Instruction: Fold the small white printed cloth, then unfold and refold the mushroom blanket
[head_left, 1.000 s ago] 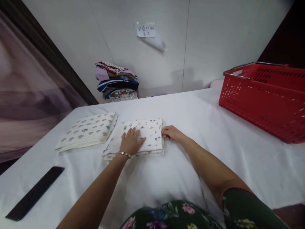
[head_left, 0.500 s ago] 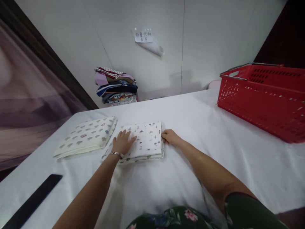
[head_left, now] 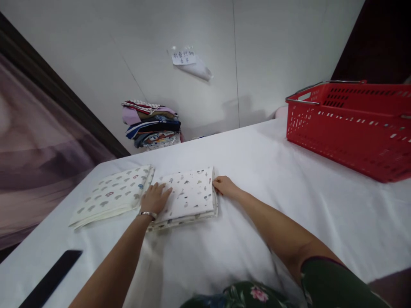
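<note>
A folded white cloth with small coloured prints (head_left: 189,194) lies on the white-covered table (head_left: 257,179) in front of me. My left hand (head_left: 154,198) rests flat on its left part, fingers stretched out, a bracelet on the wrist. My right hand (head_left: 224,186) is at the cloth's right edge, fingers curled against the edge. A second folded cloth with a cloud-like print (head_left: 112,194) lies just to the left, close beside the first.
A red plastic basket (head_left: 349,128) stands at the table's right rear. A stack of folded coloured clothes (head_left: 150,124) sits by the wall behind the table. A long black flat object (head_left: 51,280) lies at the near left. A paper note (head_left: 183,57) hangs on the wall.
My left hand has slid leftward across the printed cloth toward its left edge. My right hand stays at the right edge. My view has shifted a little to the right.
</note>
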`<state>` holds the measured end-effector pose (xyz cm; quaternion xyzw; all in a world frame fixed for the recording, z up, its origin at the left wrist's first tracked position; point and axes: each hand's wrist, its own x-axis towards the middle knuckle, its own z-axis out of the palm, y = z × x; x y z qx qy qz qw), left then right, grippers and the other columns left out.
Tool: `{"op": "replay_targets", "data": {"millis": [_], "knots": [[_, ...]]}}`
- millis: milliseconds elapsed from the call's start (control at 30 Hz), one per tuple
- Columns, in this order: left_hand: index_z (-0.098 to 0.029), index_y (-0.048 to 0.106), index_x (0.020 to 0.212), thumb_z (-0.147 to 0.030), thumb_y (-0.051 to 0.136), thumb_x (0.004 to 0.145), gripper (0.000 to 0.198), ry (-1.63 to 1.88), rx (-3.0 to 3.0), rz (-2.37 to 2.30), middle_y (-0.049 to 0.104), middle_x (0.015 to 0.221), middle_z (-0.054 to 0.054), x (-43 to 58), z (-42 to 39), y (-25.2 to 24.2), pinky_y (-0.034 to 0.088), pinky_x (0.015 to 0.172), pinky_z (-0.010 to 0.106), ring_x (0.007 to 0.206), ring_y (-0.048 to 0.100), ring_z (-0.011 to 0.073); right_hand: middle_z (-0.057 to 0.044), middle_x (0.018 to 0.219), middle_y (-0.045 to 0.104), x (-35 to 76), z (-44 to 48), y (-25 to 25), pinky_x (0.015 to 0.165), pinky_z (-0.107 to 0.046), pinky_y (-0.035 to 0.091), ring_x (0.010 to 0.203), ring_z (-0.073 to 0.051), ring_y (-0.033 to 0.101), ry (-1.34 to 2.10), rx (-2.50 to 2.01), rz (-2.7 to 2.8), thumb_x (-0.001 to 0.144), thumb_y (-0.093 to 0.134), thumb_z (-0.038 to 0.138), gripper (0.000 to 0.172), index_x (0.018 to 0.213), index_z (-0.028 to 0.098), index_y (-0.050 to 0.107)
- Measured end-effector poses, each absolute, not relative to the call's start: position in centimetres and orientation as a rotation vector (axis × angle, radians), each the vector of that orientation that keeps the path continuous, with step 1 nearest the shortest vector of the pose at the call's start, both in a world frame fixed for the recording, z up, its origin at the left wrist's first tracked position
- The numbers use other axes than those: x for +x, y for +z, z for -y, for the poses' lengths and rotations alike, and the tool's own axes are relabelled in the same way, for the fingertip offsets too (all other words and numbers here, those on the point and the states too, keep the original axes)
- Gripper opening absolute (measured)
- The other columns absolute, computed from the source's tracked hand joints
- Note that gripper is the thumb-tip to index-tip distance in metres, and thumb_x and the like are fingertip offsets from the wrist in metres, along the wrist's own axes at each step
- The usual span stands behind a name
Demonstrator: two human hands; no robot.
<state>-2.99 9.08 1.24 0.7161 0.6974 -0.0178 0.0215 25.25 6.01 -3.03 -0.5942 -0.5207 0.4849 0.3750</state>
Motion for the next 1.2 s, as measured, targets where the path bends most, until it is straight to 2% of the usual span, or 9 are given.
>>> {"op": "replay_targets", "data": {"millis": [133,200,400,533,633,933,1200], "knots": [[-0.022,0.028,0.14,-0.058,0.023,0.084,0.066,-0.131,2.16,-2.229,0.018,0.15,0.006,-3.2,-8.8,0.5,0.02,0.106,0.051,0.137,0.014,0.0266,0.006,0.041,0.049,25.2,-6.1,-2.6,0.044,-0.019,0.032,0.035,-0.006,0.04,1.238,-1.539,1.355,0.071,0.054,0.014,0.017,0.054,0.016,0.052],[-0.022,0.027,0.14,-0.057,0.023,0.085,0.065,-0.133,2.161,-2.234,0.016,0.15,0.005,-3.2,-8.6,0.1,0.02,0.107,0.049,0.137,0.014,0.0253,0.006,0.039,0.047,25.5,-6.2,-2.3,0.045,-0.018,0.032,0.036,-0.006,0.04,1.251,-1.525,1.344,0.072,0.053,0.015,0.02,0.053,0.016,0.051],[-0.023,0.03,0.139,-0.057,0.026,0.084,0.065,-0.115,2.179,-2.208,0.021,0.149,0.006,-3.4,-8.9,0.2,0.023,0.105,0.051,0.136,0.018,0.0265,0.006,0.036,0.044,26.0,-5.6,-1.4,0.037,-0.018,0.026,0.031,-0.005,0.035,1.399,-1.502,1.29,0.074,0.053,0.015,0.025,0.05,0.016,0.047],[-0.022,0.04,0.133,-0.054,0.026,0.085,0.059,-0.066,2.203,-2.233,0.026,0.147,0.007,-3.3,-9.6,0.9,0.022,0.104,0.053,0.135,0.019,0.0273,0.006,0.045,0.052,25.9,-5.7,-1.1,0.036,-0.018,0.026,0.032,-0.005,0.038,1.392,-1.493,1.211,0.077,0.049,0.012,0.015,0.063,0.016,0.051],[-0.018,0.04,0.133,-0.053,0.026,0.086,0.06,-0.048,2.29,-2.234,0.025,0.147,0.009,-3.0,-10.4,1.1,0.019,0.106,0.051,0.135,0.018,0.0264,0.006,0.049,0.053,25.9,-6.9,-1.1,0.036,-0.017,0.028,0.033,-0.004,0.038,1.348,-1.505,1.163,0.079,0.048,0.013,0.012,0.069,0.017,0.052],[-0.016,0.032,0.138,-0.052,0.025,0.087,0.063,-0.119,2.36,-2.168,0.02,0.149,0.008,-2.7,-10.7,-0.5,0.018,0.108,0.047,0.136,0.017,0.026,0.004,0.03,0.039,25.4,-11.8,-1.7,0.033,-0.02,0.022,0.027,-0.007,0.032,1.307,-1.667,1.144,0.076,0.055,0.023,0.024,0.053,0.016,0.05],[-0.017,0.033,0.138,-0.051,0.026,0.087,0.061,-0.087,2.357,-2.167,0.021,0.149,0.006,-2.6,-10.5,-0.4,0.018,0.108,0.046,0.136,0.017,0.0254,0.006,0.036,0.039,25.6,-12.5,-1.9,0.037,-0.017,0.026,0.034,-0.005,0.035,1.278,-1.596,1.084,0.069,0.056,0.018,0.019,0.054,0.017,0.046]]}}
